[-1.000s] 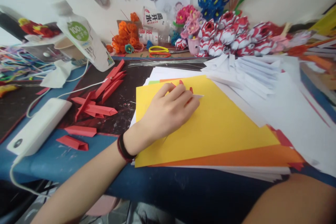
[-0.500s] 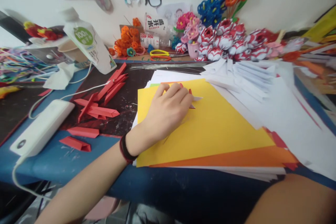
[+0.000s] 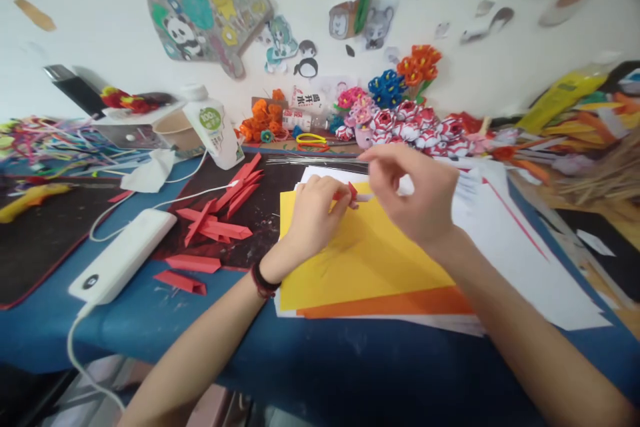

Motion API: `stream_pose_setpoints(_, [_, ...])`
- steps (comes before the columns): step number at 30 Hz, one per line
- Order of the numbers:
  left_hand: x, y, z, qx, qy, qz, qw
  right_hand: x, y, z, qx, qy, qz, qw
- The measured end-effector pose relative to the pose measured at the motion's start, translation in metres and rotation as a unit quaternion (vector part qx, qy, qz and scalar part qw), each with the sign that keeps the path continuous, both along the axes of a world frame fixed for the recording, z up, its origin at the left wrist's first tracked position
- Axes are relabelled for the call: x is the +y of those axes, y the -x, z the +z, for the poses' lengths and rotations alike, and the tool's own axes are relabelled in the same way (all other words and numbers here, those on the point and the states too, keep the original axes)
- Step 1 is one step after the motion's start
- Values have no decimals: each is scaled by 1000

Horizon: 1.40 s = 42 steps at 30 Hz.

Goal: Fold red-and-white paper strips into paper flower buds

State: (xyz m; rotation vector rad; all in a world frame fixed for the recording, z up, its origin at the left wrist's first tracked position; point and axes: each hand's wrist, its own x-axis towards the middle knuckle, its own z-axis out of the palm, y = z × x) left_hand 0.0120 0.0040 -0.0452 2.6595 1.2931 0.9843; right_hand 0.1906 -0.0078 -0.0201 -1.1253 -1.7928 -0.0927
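Observation:
My left hand [image 3: 316, 219] is closed over the yellow paper [image 3: 370, 260], gripping a small folded paper piece [image 3: 353, 191], red with a white part sticking out to the right. Most of that piece is hidden by the fingers. To its right my right hand [image 3: 417, 197] hovers above the sheets, slightly blurred, its fingers curled in toward the thumb. Whatever it may hold cannot be made out. Orange paper [image 3: 390, 303] shows beneath the yellow sheet. Several folded red paper pieces [image 3: 215, 228] lie on the dark mat to the left.
A white power bank [image 3: 123, 257] with a cable lies at left, near a white bottle [image 3: 213, 127]. White paper [image 3: 535, 267] spreads to the right. Red-and-white paper flowers [image 3: 415, 127] and a bunch of blue flowers [image 3: 387, 88] stand along the wall.
My right hand has come into view from the right, raised beside the left. The left hand now shows its thumb side with the red piece. The camera has tilted up.

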Motion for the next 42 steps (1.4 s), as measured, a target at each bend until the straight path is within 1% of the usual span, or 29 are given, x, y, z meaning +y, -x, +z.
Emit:
stream_pose_setpoints(1, [1,1,1,-45,24,14,999,3,-4,-8,22,4,-2,1000])
stream_pose_setpoints(3, [4,2,1,-116,60,31,991,9,-10,-25,50,44,8,998])
stream_pose_setpoints(4, [5,2,1,-129,64,34,989,11,-11,-33,31,88,29,995])
stream_pose_setpoints(5, [6,3,0,-136,64,39,988,11,-11,-40,4,111,40,993])
stream_pose_setpoints(6, [8,3,0,-139,62,44,987,10,-9,-45,-26,111,46,992])
stream_pose_setpoints(8, [9,4,0,-140,59,55,987,6,-4,-50,-44,63,9,997])
stream_pose_setpoints(10, [10,4,-1,-140,62,62,986,2,1,-50,-59,22,-26,998])
stream_pose_setpoints(12, [10,3,-1,-136,68,65,986,0,3,-50,-86,-9,-42,995])
stream_pose_setpoints(14, [9,1,-2,-128,71,63,987,1,3,-53,-127,-25,-42,991])
stream_pose_setpoints(17, [7,-2,-3,-122,71,57,988,3,3,-60,-173,-28,-53,983])
stream_pose_setpoints(19, [7,-3,-3,-125,78,49,988,5,3,-64,-179,-30,-61,982])
stream_pose_setpoints(22, [10,-1,-1,-143,111,23,983,6,2,-64,-178,-47,-36,982])
stream_pose_setpoints(25, [15,3,0,-195,174,-14,965,8,1,-62,-186,-70,-2,980])
stream_pose_setpoints(28, [18,5,-1,-269,251,-47,929,9,-1,-60,-184,-93,12,978])
stream_pose_setpoints(29, [18,6,-1,-289,265,-52,918,9,-1,-60,-182,-100,12,978])
stream_pose_setpoints(30, [18,6,-1,-302,267,-54,914,9,-1,-59,-180,-104,11,978])
stream_pose_setpoints(31, [18,5,0,-306,258,-54,915,9,-1,-59,-179,-107,7,978])
stream_pose_setpoints(35, [15,5,4,-265,188,-60,944,9,0,-61,-169,-106,-9,980])
stream_pose_setpoints(37, [13,5,6,-253,169,-63,951,9,0,-61,-163,-102,-3,981])
stream_pose_setpoints(39, [12,4,7,-259,158,-56,951,9,-1,-62,-160,-103,13,982])
stream_pose_setpoints(42, [10,3,6,-288,169,-50,941,9,-1,-61,-165,-119,30,979])
